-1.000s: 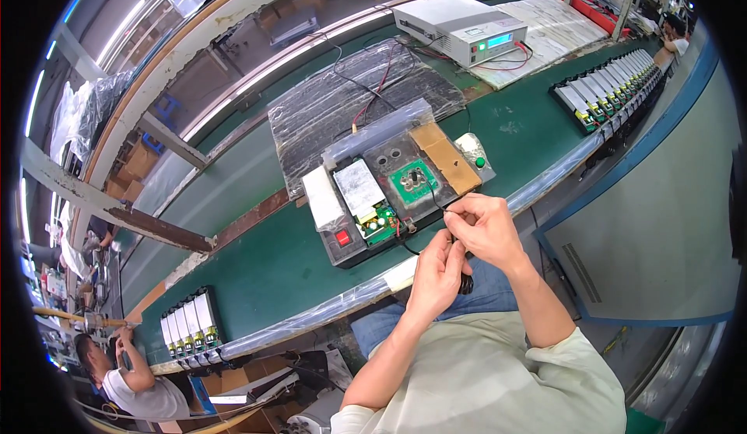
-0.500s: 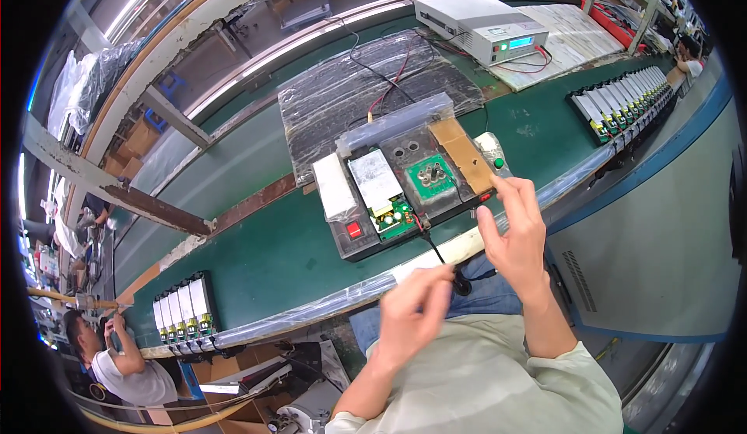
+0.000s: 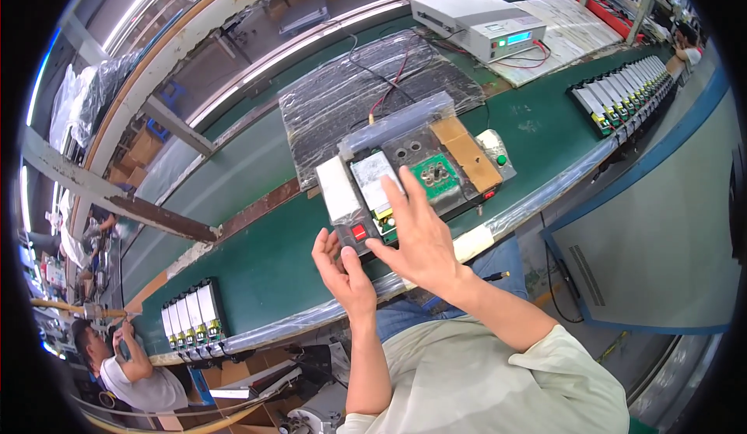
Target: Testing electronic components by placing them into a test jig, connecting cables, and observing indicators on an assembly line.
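A black test fixture lies across the bench edge in front of me. In its left half sits a power supply unit with a white metal cover and a green circuit board, partly hidden by my fingers. My right hand is over this unit, open, fingers extended, its thumb close to a red rocker switch. Beside the fixture's front left corner is my left hand, open with bent, parted fingers; whether it touches the fixture I cannot tell. A black cable plug hangs over my lap.
Several similar units stand in a row at the left and in a longer row at the far right. A grey bench instrument with a lit display stands at the back. A co-worker sits at the left.
My right hand has moved left from the fixture's right corner to above the unit. My left hand has left the cable, moving up and left to the front left corner. The plug now hangs loose.
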The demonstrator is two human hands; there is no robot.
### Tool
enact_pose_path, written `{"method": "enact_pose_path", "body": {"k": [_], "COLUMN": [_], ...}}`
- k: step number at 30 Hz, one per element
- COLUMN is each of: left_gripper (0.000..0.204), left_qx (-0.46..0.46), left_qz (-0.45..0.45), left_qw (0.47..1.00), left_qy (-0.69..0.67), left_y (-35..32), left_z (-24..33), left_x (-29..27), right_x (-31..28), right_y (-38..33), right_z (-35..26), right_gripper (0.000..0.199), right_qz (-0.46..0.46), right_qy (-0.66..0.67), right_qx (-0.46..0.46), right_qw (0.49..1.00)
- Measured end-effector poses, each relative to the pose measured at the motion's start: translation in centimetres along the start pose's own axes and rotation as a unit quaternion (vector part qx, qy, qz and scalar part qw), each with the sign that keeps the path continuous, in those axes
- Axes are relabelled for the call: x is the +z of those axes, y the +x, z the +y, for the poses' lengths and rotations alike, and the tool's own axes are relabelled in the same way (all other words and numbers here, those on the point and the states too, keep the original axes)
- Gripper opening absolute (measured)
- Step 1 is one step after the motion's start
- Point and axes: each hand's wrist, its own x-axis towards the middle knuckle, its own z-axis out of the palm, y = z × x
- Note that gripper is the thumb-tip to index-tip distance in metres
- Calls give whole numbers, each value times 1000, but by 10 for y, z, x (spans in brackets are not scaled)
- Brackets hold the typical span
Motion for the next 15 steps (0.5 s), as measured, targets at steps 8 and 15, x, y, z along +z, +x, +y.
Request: {"method": "enact_pose_path", "body": {"k": [8, 15], "left_gripper": [46, 41], "left_qx": [4, 5], "left_qz": [-11, -16], "left_qw": [1000, 1000], "left_qy": [5, -17], "left_y": [4, 3], "left_z": [0, -5], "left_x": [1, 1], "right_x": [12, 2], "right_y": [-2, -15], "right_z": [2, 1], "right_gripper": [112, 98], "right_qz": [73, 103], "right_qy": [60, 74], "right_qx": [10, -10], "right_qw": [995, 992]}}
